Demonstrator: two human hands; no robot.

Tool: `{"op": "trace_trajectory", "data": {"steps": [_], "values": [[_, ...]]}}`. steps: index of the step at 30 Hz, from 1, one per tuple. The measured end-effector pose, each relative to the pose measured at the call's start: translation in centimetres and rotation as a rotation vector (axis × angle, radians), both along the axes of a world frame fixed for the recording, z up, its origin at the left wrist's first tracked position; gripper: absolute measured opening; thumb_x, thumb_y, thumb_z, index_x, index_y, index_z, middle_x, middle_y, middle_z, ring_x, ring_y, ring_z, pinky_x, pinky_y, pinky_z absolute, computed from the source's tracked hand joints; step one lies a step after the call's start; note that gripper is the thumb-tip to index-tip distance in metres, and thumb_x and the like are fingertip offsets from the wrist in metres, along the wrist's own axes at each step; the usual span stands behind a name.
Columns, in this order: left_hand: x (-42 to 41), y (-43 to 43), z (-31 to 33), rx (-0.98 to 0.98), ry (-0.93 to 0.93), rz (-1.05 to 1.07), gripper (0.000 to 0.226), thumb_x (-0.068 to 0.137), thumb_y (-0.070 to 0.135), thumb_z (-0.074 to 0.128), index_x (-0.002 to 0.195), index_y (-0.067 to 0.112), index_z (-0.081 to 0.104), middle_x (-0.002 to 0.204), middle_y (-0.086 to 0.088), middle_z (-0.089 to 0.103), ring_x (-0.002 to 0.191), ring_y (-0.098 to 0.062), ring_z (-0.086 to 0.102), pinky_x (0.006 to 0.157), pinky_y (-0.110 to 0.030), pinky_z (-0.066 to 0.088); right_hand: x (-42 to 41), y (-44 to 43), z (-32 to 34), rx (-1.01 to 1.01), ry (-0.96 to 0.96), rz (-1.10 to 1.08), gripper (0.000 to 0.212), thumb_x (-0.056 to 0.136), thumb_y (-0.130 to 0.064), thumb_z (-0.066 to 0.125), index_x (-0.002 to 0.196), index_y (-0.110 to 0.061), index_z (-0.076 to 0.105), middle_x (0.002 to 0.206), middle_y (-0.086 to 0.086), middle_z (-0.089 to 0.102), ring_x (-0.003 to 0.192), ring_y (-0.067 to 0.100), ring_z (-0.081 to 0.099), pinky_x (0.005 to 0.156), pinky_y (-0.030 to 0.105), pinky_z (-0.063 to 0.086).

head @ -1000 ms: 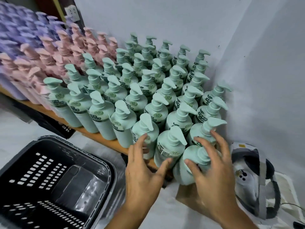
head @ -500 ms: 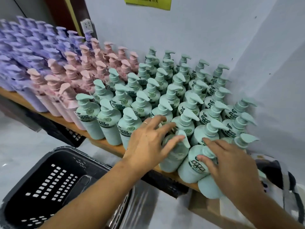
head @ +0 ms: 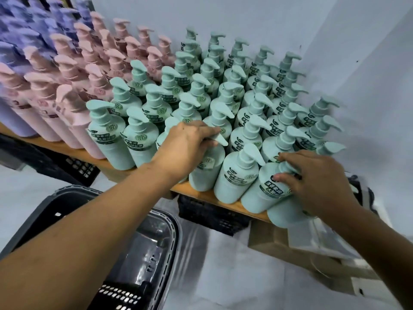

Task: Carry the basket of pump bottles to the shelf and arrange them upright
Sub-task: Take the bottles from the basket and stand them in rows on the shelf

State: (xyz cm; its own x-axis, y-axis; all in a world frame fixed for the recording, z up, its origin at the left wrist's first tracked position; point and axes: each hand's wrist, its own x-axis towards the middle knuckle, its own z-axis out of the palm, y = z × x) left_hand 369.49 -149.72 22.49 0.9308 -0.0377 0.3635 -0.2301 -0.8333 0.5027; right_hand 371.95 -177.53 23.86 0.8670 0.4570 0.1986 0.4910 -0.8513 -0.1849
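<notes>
Rows of mint pump bottles (head: 245, 139) stand upright on the wooden shelf (head: 202, 194). Left hand (head: 187, 144) has its grip clamped on a front-row bottle (head: 206, 175) at the pump; right hand (head: 317, 180) likewise clamps a second front bottle (head: 263, 195). Basket (head: 169, 222) sits below the shelf edge.

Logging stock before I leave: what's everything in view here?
green bottles: dozens, mint, upright on shelf, right part
pink bottles: many, pink, left of the green
purple bottles: many, purple, far left
shelf: one, wooden, under all bottles
basket: one, dark grey, on floor below, no bottles visible inside
crates: two, black, under shelf
left hand: grips a front-row green bottle's pump
right hand: grips a green bottle at the front right
</notes>
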Motion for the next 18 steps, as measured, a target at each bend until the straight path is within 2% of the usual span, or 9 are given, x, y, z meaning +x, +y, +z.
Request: {"op": "trace_trajectory", "data": {"steps": [3, 6, 8, 10, 12, 14, 16, 18], "values": [[-0.5, -0.1, -0.1, -0.027, -0.009, -0.011, 0.03, 0.092, 0.017, 0.067, 0.122, 0.013, 0.069, 0.107, -0.002, 0.07, 0.097, -0.021, 0.066, 0.087, -0.036, 0.053, 0.2, 0.1, 0.2, -0.004, 0.038, -0.004, 0.042, 0.075, -0.03, 0.087, 0.111, -0.012, 0.076, 0.101, 0.006, 0.073, 0.084, 0.029, 0.066, 0.073, 0.028, 0.038], [-1.1, 0.8, 0.8, -0.023, -0.106, 0.009, 0.024, 0.091, 0.019, 0.067, 0.114, 0.014, 0.073, 0.098, 0.0, 0.069, 0.084, -0.017, 0.067, 0.078, -0.035, 0.055, 0.9, -0.1, 1.3, -0.008, 0.109, -0.015, 0.048, 0.076, -0.048, 0.081, 0.115, -0.02, 0.074, 0.107, 0.002, 0.071, 0.086, 0.016, 0.056, 0.076, 0.028, 0.036], [-0.9, 2.3, 1.7, 0.018, -0.197, 0.075, 0.024, 0.089, 0.021, 0.069, 0.113, 0.016, 0.073, 0.1, 0.002, 0.068, 0.09, -0.016, 0.063, 0.08, -0.031, 0.053, 1.1, 0.1, 1.9, -0.017, 0.09, -0.017, 0.064, 0.079, -0.068, 0.068, 0.123, -0.022, 0.07, 0.119, 0.003, 0.069, 0.096, 0.017, 0.058, 0.081, 0.029, 0.04], [-0.5, 4.2, 2.2, 0.097, -0.164, 0.117, 0.032, 0.087, 0.026, 0.071, 0.119, 0.018, 0.069, 0.107, 0.001, 0.065, 0.102, -0.018, 0.057, 0.086, -0.028, 0.046, 0.7, 1.4, 2.0, -0.008, 0.052, 0.015, 0.076, 0.081, -0.079, 0.052, 0.129, -0.022, 0.065, 0.126, 0.002, 0.066, 0.11, 0.022, 0.06, 0.087, 0.031, 0.043], [0.0, 6.0, 2.1, 0.141, -0.003, 0.081, 0.04, 0.087, 0.033, 0.071, 0.124, 0.017, 0.067, 0.11, -0.003, 0.065, 0.101, -0.021, 0.059, 0.087, -0.029, 0.046, 0.0, 3.3, 1.6, -0.013, 0.098, 0.055, 0.079, 0.084, -0.08, 0.042, 0.134, -0.023, 0.061, 0.123, 0.001, 0.067, 0.113, 0.022, 0.06, 0.089, 0.034, 0.047], [0.3, 7.2, 2.1, 0.16, 0.109, 0.003, 0.04, 0.086, 0.039, 0.068, 0.118, 0.015, 0.071, 0.104, -0.005, 0.069, 0.088, -0.022, 0.065, 0.079, -0.027, 0.048, -0.1, 5.2, 1.3, -0.043, 0.114, 0.084, 0.077, 0.089, -0.077, 0.038, 0.137, -0.021, 0.059, 0.116, 0.004, 0.071, 0.106, 0.025, 0.064, 0.083, 0.035, 0.049], [0.6, 7.8, 2.4, 0.145, 0.111, -0.066, 0.039, 0.085, 0.04, 0.068, 0.111, 0.012, 0.074, 0.095, -0.006, 0.072, 0.079, -0.022, 0.067, 0.075, -0.026, 0.05, 0.5, 6.0, 1.3, -0.075, 0.07, 0.1, 0.067, 0.092, -0.065, 0.04, 0.134, -0.018, 0.062, 0.109, 0.008, 0.073, 0.099, 0.03, 0.066, 0.077, 0.037, 0.048], [1.0, 8.1, 2.7, 0.103, 0.091, -0.087, 0.038, 0.081, 0.039, 0.073, 0.106, 0.01, 0.076, 0.086, -0.005, 0.073, 0.075, -0.022, 0.068, 0.076, -0.033, 0.055, 0.9, 6.2, 1.3, -0.093, 0.032, 0.13, 0.054, 0.095, -0.054, 0.046, 0.125, -0.014, 0.066, 0.098, 0.008, 0.074, 0.087, 0.032, 0.067, 0.066, 0.035, 0.045]]}}
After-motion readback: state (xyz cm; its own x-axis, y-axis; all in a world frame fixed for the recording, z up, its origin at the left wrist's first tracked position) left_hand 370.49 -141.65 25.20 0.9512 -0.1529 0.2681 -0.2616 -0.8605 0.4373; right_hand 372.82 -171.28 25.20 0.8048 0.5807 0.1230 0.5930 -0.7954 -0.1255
